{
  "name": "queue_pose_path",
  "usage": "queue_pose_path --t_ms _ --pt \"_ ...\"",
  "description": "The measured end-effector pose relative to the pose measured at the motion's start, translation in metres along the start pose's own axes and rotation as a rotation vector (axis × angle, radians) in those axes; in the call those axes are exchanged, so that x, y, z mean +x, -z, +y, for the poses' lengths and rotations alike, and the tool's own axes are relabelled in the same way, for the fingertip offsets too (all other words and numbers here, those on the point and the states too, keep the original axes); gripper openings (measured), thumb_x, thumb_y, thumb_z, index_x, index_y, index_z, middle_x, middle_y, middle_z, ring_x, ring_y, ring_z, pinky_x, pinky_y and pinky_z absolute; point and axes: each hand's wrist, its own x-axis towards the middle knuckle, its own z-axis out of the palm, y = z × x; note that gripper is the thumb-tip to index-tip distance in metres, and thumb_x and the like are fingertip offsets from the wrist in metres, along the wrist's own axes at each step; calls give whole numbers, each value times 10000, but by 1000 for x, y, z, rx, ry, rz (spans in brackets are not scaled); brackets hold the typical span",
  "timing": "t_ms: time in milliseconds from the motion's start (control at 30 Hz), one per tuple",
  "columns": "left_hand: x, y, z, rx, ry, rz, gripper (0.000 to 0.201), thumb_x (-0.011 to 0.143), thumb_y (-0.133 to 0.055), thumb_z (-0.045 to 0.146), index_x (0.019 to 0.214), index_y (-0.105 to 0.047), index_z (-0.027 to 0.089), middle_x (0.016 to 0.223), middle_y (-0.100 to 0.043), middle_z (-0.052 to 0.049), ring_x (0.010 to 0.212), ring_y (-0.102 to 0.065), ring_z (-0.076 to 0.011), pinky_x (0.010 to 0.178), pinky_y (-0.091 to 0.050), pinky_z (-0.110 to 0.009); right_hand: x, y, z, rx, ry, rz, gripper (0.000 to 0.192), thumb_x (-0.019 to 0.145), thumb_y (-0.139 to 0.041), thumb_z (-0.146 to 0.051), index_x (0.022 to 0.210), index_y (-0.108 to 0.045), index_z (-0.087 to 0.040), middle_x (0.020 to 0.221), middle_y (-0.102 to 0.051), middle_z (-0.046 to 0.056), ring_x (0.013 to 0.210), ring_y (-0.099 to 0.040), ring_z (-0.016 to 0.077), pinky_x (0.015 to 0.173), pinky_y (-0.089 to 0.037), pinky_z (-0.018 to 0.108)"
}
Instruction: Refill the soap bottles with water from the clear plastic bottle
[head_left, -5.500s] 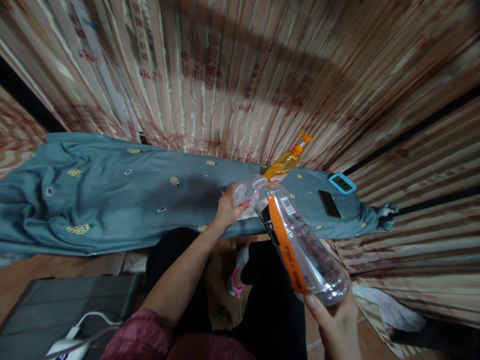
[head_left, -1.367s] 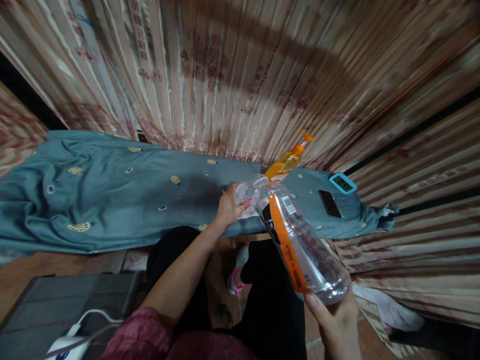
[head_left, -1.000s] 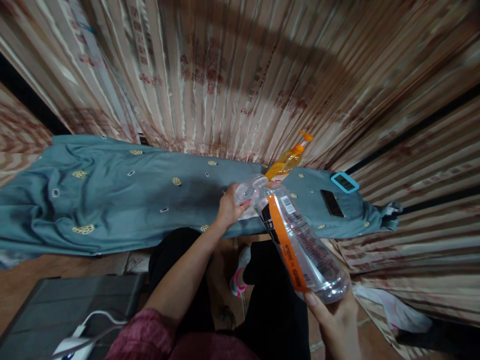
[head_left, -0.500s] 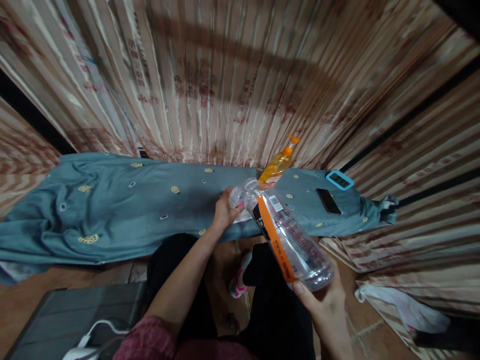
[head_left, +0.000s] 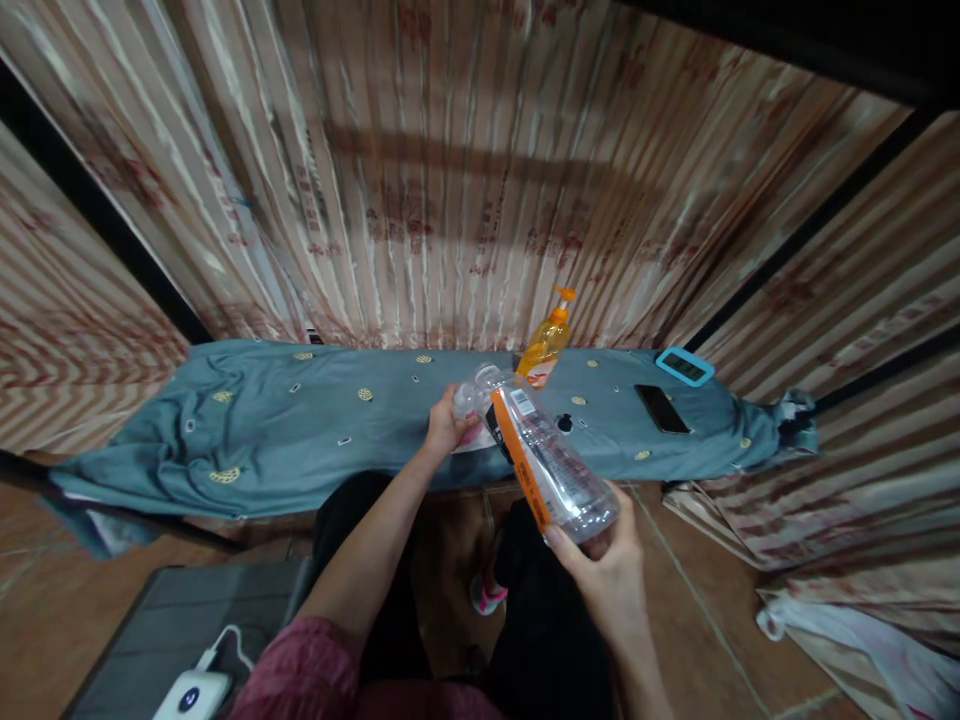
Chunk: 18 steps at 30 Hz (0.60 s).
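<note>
hands: right hand (head_left: 611, 570) cups clear bottle (head_left: 547, 455) base, tilted toward 11 o'clock | left hand (head_left: 448, 430) clamps neck, steadying | pump bottle (head_left: 547, 345) at 12 on tabletop (head_left: 300, 440)

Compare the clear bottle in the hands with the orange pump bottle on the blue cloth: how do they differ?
The clear bottle looks see-through with an orange-striped label; the orange pump bottle is amber. The clear bottle is tilted, its base in the right hand and the left hand at its neck; the orange pump bottle stands upright, untouched. The clear bottle looks larger. Both look plastic.
</note>
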Motion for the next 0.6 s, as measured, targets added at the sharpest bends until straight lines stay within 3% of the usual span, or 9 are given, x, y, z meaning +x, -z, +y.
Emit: queue_pose_path --t_ms 300,600 --pt "0 0 5 28 49 25 440 592 -816 109 981 -626 187 744 -668 43 706 -628 -159 699 -496 -261 2 0 0 12 21 -1 844 612 -879 -504 1319 -512 -224 1120 -748 97 988 -739 273 869 -587 393" --pt "0 -1 2 -5 61 7 483 572 -827 69 996 -629 190 820 -691 24 780 -654 -183 759 -496 -276 -1 -2 -1 -19 43 15 795 632 -869 -483 1301 -527 -222 1112 -743 95 1004 -734 265 878 -590 381"
